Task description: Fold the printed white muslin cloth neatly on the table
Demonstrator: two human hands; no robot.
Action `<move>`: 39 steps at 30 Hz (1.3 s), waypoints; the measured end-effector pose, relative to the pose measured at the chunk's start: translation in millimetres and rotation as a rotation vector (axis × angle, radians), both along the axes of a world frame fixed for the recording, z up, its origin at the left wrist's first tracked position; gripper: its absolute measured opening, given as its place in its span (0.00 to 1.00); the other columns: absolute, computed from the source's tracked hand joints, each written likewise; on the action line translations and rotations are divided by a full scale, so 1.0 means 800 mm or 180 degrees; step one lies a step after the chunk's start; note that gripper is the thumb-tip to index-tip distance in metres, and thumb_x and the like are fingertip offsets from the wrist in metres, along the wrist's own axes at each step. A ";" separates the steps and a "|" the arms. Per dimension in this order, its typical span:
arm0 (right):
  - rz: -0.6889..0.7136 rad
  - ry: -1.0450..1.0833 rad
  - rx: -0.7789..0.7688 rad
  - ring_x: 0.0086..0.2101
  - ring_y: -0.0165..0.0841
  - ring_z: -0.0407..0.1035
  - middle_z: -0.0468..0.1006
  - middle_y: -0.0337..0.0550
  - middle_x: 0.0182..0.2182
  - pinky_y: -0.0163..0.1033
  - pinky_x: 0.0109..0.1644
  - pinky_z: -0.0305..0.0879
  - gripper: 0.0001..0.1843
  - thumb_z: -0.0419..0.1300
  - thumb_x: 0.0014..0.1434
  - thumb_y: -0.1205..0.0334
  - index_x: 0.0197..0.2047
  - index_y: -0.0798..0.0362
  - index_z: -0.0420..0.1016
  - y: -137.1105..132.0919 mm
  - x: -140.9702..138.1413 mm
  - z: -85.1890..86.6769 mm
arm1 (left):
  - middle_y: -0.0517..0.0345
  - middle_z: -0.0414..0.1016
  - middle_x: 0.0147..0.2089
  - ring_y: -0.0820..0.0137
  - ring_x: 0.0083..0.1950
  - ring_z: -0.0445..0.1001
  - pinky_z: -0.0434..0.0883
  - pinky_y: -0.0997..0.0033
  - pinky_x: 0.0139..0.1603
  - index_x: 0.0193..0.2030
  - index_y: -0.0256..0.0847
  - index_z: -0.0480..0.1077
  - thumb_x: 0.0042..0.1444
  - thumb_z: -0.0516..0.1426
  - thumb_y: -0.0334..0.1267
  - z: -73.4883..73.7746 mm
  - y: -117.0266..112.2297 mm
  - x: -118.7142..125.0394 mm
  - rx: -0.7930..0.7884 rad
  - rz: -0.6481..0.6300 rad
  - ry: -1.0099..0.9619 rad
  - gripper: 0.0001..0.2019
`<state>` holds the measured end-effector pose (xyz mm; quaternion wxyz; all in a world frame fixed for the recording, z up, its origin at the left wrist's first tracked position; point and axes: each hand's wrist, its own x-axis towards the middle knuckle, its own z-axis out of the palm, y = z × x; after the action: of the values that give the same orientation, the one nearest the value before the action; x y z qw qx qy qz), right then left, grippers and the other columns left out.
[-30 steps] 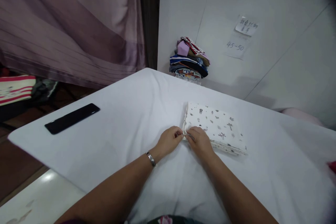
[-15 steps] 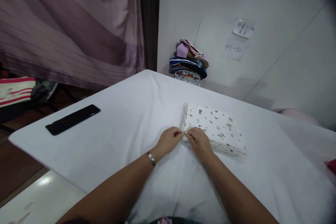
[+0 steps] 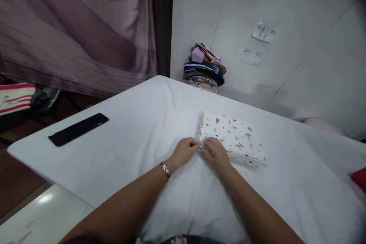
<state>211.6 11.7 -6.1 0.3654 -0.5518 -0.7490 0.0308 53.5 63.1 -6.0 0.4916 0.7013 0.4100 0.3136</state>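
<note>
A folded white cloth (image 3: 234, 131) with small dark plant-like prints lies flat in a layered rectangle in front of me. At its near left corner, my left hand (image 3: 185, 150) pinches the cloth's edge between thumb and fingers. My right hand (image 3: 215, 154) grips the same corner from the right, its thumb under and its fingers over the folded edge. The two hands' fingertips almost meet there. A silver bracelet (image 3: 165, 170) circles my left wrist.
A white-covered table (image 3: 128, 133) carries a black phone-like slab (image 3: 78, 129) at left. Behind its far edge is a stack of folded clothes (image 3: 204, 66) by the wall with paper notes (image 3: 263, 32). A pinkish curtain (image 3: 85, 26) hangs at left; something red (image 3: 358, 179) sits at right.
My right hand's fingers have curled a little further over the cloth's corner, lifting its edge slightly. My left hand stays nearly in place. The view has shifted slightly.
</note>
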 end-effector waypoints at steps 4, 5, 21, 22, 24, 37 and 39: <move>-0.0204 0.0147 -0.0152 0.36 0.36 0.65 0.72 0.44 0.33 0.41 0.41 0.62 0.05 0.56 0.56 0.61 0.35 0.51 0.71 0.002 -0.004 0.001 | 0.60 0.75 0.31 0.70 0.35 0.71 0.66 0.73 0.36 0.30 0.39 0.72 0.50 0.51 0.40 0.000 0.002 -0.001 0.0060 -0.0113 -0.0022 0.10; -0.0224 0.0190 -0.0183 0.36 0.35 0.65 0.72 0.43 0.32 0.40 0.41 0.61 0.05 0.55 0.57 0.61 0.34 0.51 0.71 0.002 -0.005 0.001 | 0.60 0.75 0.31 0.70 0.35 0.71 0.66 0.73 0.37 0.30 0.39 0.73 0.50 0.51 0.40 0.002 0.003 -0.002 0.0074 -0.0133 -0.0007 0.11; 0.0040 -0.0203 0.0004 0.38 0.37 0.64 0.72 0.47 0.34 0.43 0.42 0.62 0.09 0.49 0.61 0.63 0.37 0.52 0.69 -0.004 -0.001 0.005 | 0.61 0.72 0.27 0.72 0.29 0.67 0.59 0.74 0.28 0.25 0.40 0.70 0.49 0.53 0.46 0.023 0.003 -0.014 0.0618 -0.0203 0.1218 0.12; 0.0041 -0.0163 0.0026 0.38 0.37 0.65 0.72 0.47 0.34 0.42 0.42 0.62 0.09 0.49 0.61 0.63 0.37 0.52 0.69 -0.005 -0.001 0.005 | 0.62 0.72 0.27 0.72 0.29 0.67 0.59 0.74 0.27 0.26 0.40 0.70 0.49 0.53 0.47 0.022 0.003 -0.014 0.0596 -0.0209 0.1178 0.12; 0.0040 -0.0062 0.0082 0.38 0.36 0.65 0.72 0.47 0.35 0.42 0.41 0.62 0.09 0.48 0.62 0.63 0.38 0.52 0.69 -0.005 0.000 0.006 | 0.62 0.72 0.27 0.72 0.29 0.67 0.59 0.75 0.27 0.26 0.41 0.70 0.50 0.53 0.46 0.019 0.004 -0.014 0.0546 -0.0212 0.1050 0.12; 0.0093 -0.0477 -0.0086 0.40 0.38 0.65 0.72 0.47 0.37 0.43 0.43 0.62 0.08 0.55 0.58 0.60 0.40 0.52 0.69 -0.006 0.000 0.004 | 0.62 0.74 0.29 0.72 0.31 0.69 0.63 0.75 0.32 0.29 0.39 0.72 0.49 0.50 0.40 0.005 0.009 -0.011 0.0295 -0.0147 0.0622 0.11; 0.0010 -0.0472 -0.0101 0.41 0.38 0.65 0.73 0.47 0.38 0.43 0.43 0.62 0.09 0.57 0.56 0.60 0.40 0.52 0.69 -0.006 -0.002 0.002 | 0.61 0.75 0.29 0.72 0.32 0.70 0.64 0.75 0.32 0.29 0.39 0.72 0.48 0.50 0.39 0.007 0.009 -0.011 0.0213 -0.0181 0.0560 0.11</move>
<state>210.3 6.6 -4.1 0.3001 -0.5571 -0.7743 0.0024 44.9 70.4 -0.5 0.4387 0.7536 0.4208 0.2502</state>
